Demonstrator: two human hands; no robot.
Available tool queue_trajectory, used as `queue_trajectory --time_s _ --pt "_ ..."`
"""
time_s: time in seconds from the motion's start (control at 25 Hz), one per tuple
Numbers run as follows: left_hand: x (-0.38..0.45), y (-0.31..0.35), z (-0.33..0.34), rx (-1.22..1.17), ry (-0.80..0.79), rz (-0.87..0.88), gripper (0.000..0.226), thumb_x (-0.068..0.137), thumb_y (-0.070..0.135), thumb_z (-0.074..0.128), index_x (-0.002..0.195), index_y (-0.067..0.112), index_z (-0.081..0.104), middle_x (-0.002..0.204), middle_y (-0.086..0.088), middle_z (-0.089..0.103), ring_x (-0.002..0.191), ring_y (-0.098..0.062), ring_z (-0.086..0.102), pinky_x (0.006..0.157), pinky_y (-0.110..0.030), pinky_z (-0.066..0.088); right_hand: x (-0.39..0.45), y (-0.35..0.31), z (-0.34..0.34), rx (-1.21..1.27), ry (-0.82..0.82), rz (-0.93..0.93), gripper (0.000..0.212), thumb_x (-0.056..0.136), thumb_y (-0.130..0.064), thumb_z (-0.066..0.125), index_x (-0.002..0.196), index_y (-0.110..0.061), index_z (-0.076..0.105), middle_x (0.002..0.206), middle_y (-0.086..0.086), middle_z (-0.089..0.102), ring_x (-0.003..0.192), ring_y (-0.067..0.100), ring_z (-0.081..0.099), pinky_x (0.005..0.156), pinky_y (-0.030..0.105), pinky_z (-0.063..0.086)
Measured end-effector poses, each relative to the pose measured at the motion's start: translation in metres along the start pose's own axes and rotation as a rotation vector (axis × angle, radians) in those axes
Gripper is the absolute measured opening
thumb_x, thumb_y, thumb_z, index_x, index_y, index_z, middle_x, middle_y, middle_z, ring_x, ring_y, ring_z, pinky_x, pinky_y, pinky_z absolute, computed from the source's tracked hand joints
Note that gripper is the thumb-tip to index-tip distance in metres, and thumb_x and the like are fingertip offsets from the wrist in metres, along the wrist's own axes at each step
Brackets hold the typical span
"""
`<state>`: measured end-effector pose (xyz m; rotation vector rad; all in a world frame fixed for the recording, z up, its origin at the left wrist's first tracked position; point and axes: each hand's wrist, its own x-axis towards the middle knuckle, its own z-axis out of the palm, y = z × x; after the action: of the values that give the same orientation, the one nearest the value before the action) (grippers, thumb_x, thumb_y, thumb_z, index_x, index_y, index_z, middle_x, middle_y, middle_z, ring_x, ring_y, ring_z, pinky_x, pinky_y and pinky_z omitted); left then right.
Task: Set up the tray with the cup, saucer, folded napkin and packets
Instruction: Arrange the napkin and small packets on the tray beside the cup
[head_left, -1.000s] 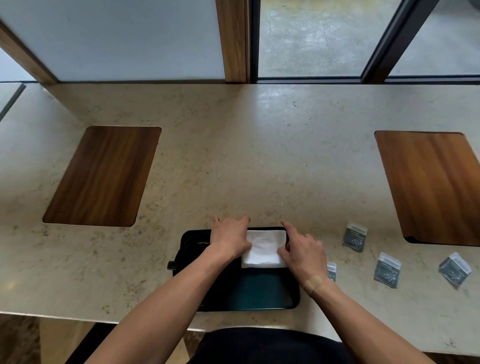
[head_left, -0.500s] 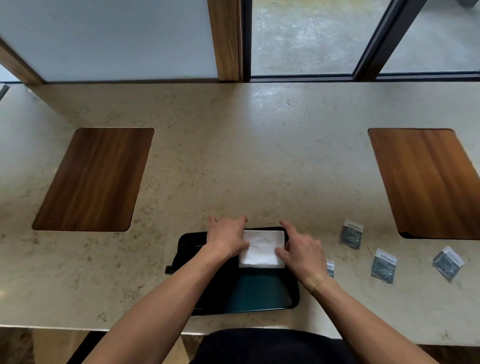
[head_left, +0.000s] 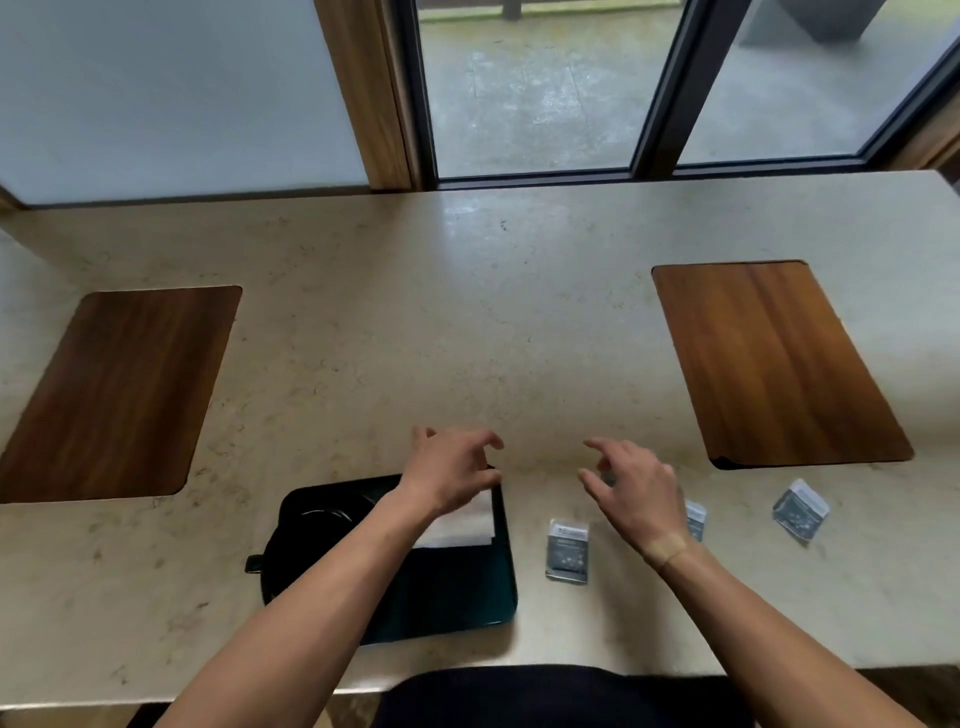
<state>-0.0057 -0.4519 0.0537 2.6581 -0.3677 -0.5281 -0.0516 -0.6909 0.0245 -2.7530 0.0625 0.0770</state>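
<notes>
Tray: black, rectangular with rounded corners, set at the near edge of the stone counter, directly in front of the person. A small dark tab juts from its left side.

Folded napkin: white, lying in the tray's far right corner, partly covered by the left wrist. Half a second ago both hands lay on it; now neither touches it.

Dark round item: in the tray's left half, only a curved rim showing; cup or saucer cannot be told.

Left hand: lifted off the napkin, now over the tray's far edge, fingers loosely curled, holding nothing.

Right hand: moved right, off the tray, now above the counter over the packets, fingers spread and relaxed, holding nothing. A tan plaster sits at the wrist.

Packets: grey with white tops, all on the counter right of the tray. Near packet lies just beside the tray, uncovered now that the right hand has gone from it. Middle packet is half hidden behind the right hand. Far packet lies well to the right, below the right wooden inlay.

Left wooden inlay: set into the counter, well left of the tray.
</notes>
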Motion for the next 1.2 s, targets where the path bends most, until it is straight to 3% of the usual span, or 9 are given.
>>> queue_trajectory --time_s 0.2,0.44,0.72,1.2 --pt "0.003 0.052 0.036 0.056 -0.026 0.017 0.038 0.08 0.048 0.065 0.116 0.037 0.06 0.103 0.013 0.066 0.105 -0.012 0.056 0.083 -0.034 0.024 -0.015 0.061 -0.016 -0.065 -0.038 0.044 0.044 0.086 -0.045 0.063 0.126 -0.03 0.057 0.104 -0.003 0.065 0.096 0.019 0.058 0.078 0.037 0.048" --pt "0.001 0.079 0.07 0.194 -0.113 -0.036 0.045 0.08 0.055 0.062 0.122 0.04 0.056 0.126 0.008 0.054 0.121 -0.017 0.043 0.098 -0.041 0.027 -0.025 0.127 -0.028 -0.063 -0.151 0.086 0.05 0.084 -0.052 0.062 0.13 -0.032 0.052 0.118 -0.006 0.058 0.107 0.014 0.054 0.085 0.038 0.049" --pt "-0.012 0.086 0.09 0.214 -0.139 -0.102 0.04 0.077 0.048 0.065 0.115 0.039 0.057 0.12 0.007 0.05 0.115 -0.017 0.043 0.092 -0.038 0.025 -0.029 0.145 -0.021 -0.06 -0.242 0.019 0.044 0.081 -0.055 0.063 0.12 -0.034 0.057 0.11 -0.009 0.058 0.098 0.012 0.054 0.082 0.034 0.047" --pt "-0.002 0.078 0.097 0.294 -0.205 0.008 0.039 0.074 0.049 0.067 0.107 0.033 0.051 0.111 0.006 0.058 0.107 -0.02 0.048 0.092 -0.04 0.025 -0.02 0.135 -0.013 0.01 -0.339 0.173 0.031 0.076 -0.048 0.073 0.095 -0.035 0.053 0.097 -0.011 0.056 0.089 0.008 0.05 0.076 0.028 0.044"
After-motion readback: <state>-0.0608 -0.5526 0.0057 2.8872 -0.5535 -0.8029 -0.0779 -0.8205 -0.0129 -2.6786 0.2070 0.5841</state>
